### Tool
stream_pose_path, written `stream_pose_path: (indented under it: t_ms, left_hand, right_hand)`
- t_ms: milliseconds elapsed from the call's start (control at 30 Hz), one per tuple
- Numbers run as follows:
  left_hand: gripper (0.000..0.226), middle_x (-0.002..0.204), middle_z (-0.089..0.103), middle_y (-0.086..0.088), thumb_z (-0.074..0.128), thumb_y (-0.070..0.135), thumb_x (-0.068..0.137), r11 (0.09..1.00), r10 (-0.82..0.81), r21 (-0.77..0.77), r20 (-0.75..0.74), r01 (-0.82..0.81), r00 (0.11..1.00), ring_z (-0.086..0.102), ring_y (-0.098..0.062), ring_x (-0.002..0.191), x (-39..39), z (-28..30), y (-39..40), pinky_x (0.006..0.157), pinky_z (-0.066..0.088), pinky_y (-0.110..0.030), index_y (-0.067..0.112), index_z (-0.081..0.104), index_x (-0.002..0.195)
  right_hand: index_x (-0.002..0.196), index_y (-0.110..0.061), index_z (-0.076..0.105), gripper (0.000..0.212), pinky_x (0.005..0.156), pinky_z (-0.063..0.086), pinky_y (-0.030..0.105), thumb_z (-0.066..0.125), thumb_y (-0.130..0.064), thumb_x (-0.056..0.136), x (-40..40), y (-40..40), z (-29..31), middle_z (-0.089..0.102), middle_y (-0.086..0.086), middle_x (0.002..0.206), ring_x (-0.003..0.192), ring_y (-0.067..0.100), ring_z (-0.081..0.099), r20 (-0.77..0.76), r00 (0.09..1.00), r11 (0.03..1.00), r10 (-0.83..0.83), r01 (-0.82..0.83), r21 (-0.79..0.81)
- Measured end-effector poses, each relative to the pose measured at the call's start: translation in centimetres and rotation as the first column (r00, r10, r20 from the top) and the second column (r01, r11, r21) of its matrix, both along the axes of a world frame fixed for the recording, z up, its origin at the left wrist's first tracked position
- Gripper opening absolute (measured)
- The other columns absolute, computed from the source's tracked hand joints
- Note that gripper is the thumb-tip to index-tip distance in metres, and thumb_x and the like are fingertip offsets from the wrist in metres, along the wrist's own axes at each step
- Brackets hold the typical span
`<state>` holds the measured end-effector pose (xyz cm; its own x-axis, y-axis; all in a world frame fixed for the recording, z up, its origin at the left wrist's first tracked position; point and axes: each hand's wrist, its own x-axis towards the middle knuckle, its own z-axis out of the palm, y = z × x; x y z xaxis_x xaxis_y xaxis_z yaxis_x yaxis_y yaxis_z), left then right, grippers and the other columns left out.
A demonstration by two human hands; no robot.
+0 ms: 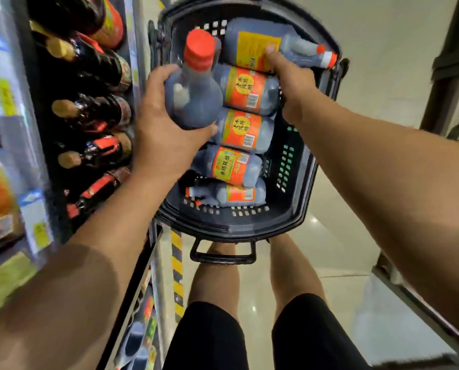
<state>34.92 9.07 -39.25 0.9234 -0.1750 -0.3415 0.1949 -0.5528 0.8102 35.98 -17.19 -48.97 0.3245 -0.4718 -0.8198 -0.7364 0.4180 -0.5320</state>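
My left hand (159, 124) grips a dark bottle with a red cap (195, 92), upright above the left side of a black shopping basket (289, 209). Inside the basket lie several dark bottles with orange and yellow labels (245, 129), side by side. My right hand (292, 81) reaches into the basket, its fingers on the farthest bottle with a yellow label (252, 49), which lies with its red and white cap to the right. Whether the fingers curl round that bottle is hidden behind the hand.
A shop shelf (17, 108) on the left holds rows of dark bottles (97, 110) and price tags. The basket's handle (223, 252) hangs in front of my legs. Pale floor tiles (343, 236) spread to the right, where a metal rack (415, 295) stands.
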Motion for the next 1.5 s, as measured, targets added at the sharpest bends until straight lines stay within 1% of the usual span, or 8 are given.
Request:
stream_pose_path:
  t_ms: [133, 367, 667, 833, 933, 1233, 1367, 1500]
  left_hand:
    - [0.089, 0.13, 0.067, 0.003, 0.099, 0.034, 0.063, 0.99, 0.14, -0.007, -0.156, -0.143, 0.978, 0.069, -0.016, 0.117, -3.0, -0.3, 2.2, 0.096, 0.06, -0.046, 0.03, 0.051, 0.138]
    - [0.08, 0.12, 0.063, 0.013, 0.096, 0.017, 0.071, 0.978, 0.188, -0.05, -0.223, -0.204, 0.956, 0.063, 0.012, 0.098, -4.0, 0.2, 3.0, 0.078, 0.049, -0.009, 0.024, 0.052, 0.137]
    - [0.08, 0.123, 0.065, 0.013, 0.097, 0.021, 0.071, 0.959, 0.252, -0.078, -0.194, -0.271, 0.948, 0.066, 0.011, 0.102, -3.1, 4.8, 2.2, 0.079, 0.052, -0.01, 0.034, 0.05, 0.134]
    - [0.069, 0.119, 0.069, 0.008, 0.097, 0.017, 0.072, 0.918, 0.35, -0.124, -0.186, -0.376, 0.918, 0.071, -0.001, 0.104, -3.8, 9.8, 1.2, 0.089, 0.06, -0.026, 0.034, 0.053, 0.123]
    - [0.073, 0.125, 0.068, 0.005, 0.098, 0.019, 0.071, 0.895, 0.394, -0.147, -0.188, -0.422, 0.9, 0.072, -0.007, 0.11, -4.4, 13.6, 0.6, 0.094, 0.062, -0.036, 0.033, 0.053, 0.127]
    - [0.082, 0.12, 0.073, 0.005, 0.098, -0.003, 0.063, 0.802, 0.569, -0.144, -0.112, -0.58, 0.815, 0.074, 0.003, 0.098, -8.8, 29.1, 0.0, 0.08, 0.058, -0.014, 0.013, 0.056, 0.132]
    - [0.086, 0.118, 0.076, 0.003, 0.099, 0.01, 0.055, 0.731, 0.65, -0.207, -0.079, -0.65, 0.756, 0.075, 0.0, 0.102, -11.3, 36.6, -0.3, 0.076, 0.057, -0.01, 0.008, 0.06, 0.131]
    - [0.077, 0.093, 0.079, 0.026, 0.095, -0.005, 0.061, 0.659, 0.717, -0.279, -0.048, -0.698, 0.696, 0.073, 0.011, 0.081, -13.8, 44.3, -0.6, 0.066, 0.054, -0.006, 0.023, 0.06, 0.123]
  right_hand:
    - [0.137, -0.011, 0.062, 0.115, 0.086, 0.061, 0.065, 0.101, -0.064, 0.043, 1.1, 0.4, -1.2, 0.079, 0.015, 0.119, 0.099, 0.042, 0.079, 0.06, 0.993, 0.988, -0.1, 0.092, 0.124]
    - [0.131, -0.006, 0.059, 0.082, 0.076, 0.065, 0.059, 0.099, -0.038, 0.067, 1.6, 1.5, 0.6, 0.081, 0.016, 0.108, 0.087, 0.037, 0.081, 0.103, 0.968, 0.974, -0.227, 0.226, 0.023]
    - [0.124, -0.004, 0.056, 0.066, 0.072, 0.062, 0.03, 0.092, -0.012, 0.069, 1.6, 1.7, 7.5, 0.075, 0.013, 0.109, 0.083, 0.012, 0.077, 0.316, 0.949, 0.934, 0.007, 0.107, -0.34]
    - [0.127, -0.009, 0.057, 0.066, 0.086, 0.06, 0.029, 0.091, -0.016, 0.07, -1.7, 3.2, 13.1, 0.072, 0.005, 0.118, 0.101, 0.011, 0.073, 0.325, 0.912, 0.893, 0.249, -0.086, -0.441]
    - [0.12, -0.014, 0.058, 0.06, 0.089, 0.06, 0.034, 0.091, -0.017, 0.07, -2.8, 4.5, 17.5, 0.07, -0.006, 0.11, 0.097, 0.005, 0.07, 0.35, 0.855, 0.86, 0.383, -0.192, -0.472]
    - [0.139, -0.014, 0.054, 0.082, 0.093, 0.056, 0.032, 0.092, -0.021, 0.067, -3.5, 4.8, 34.9, 0.067, 0.003, 0.128, 0.114, 0.02, 0.067, 0.472, 0.593, 0.749, 0.652, -0.405, -0.525]
    - [0.148, -0.016, 0.05, 0.092, 0.098, 0.054, 0.031, 0.089, -0.024, 0.064, -3.5, 5.0, 43.9, 0.064, 0.001, 0.135, 0.121, 0.019, 0.065, 0.53, 0.468, 0.704, 0.707, -0.399, -0.587]
    - [0.147, -0.035, 0.051, 0.089, 0.103, 0.054, 0.034, 0.088, -0.025, 0.067, -4.3, 6.0, 52.1, 0.064, -0.006, 0.137, 0.125, 0.013, 0.064, 0.597, 0.37, 0.702, 0.712, -0.38, -0.603]
